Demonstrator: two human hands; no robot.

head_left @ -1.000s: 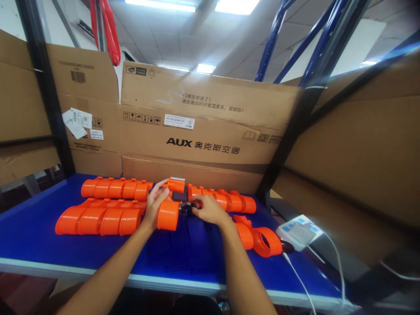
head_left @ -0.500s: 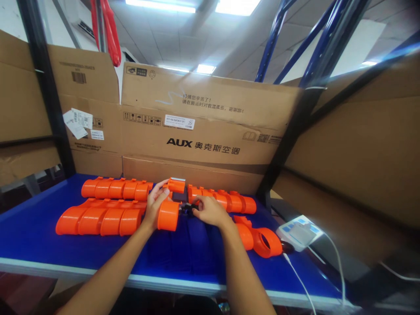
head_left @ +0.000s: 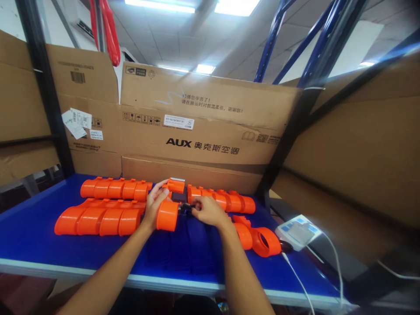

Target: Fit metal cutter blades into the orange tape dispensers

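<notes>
My left hand (head_left: 155, 205) is closed around an orange plastic tape dispenser (head_left: 167, 216), holding it above the blue table. A metal strip runs along the top edge of its raised upper part. My right hand (head_left: 207, 210) pinches a small black part (head_left: 187, 209) at the dispenser's right side. Whether that part is attached cannot be made out. Under both hands lies dark blue cloth (head_left: 190, 249). Similar orange dispensers stand nested in a front left row (head_left: 98, 220), a back left row (head_left: 114, 189) and a back right row (head_left: 226, 200).
More orange dispensers (head_left: 266, 242) lie at front right, one with a dark end. Beside them is a white power strip (head_left: 298, 232) with a white cable (head_left: 337, 267). Cardboard (head_left: 197, 127) walls the back, and a black post (head_left: 285, 135) rises at the right.
My right hand has shifted very slightly left with the black part. The left hand keeps its hold on the dispenser; the rest of the view shifts only a little.
</notes>
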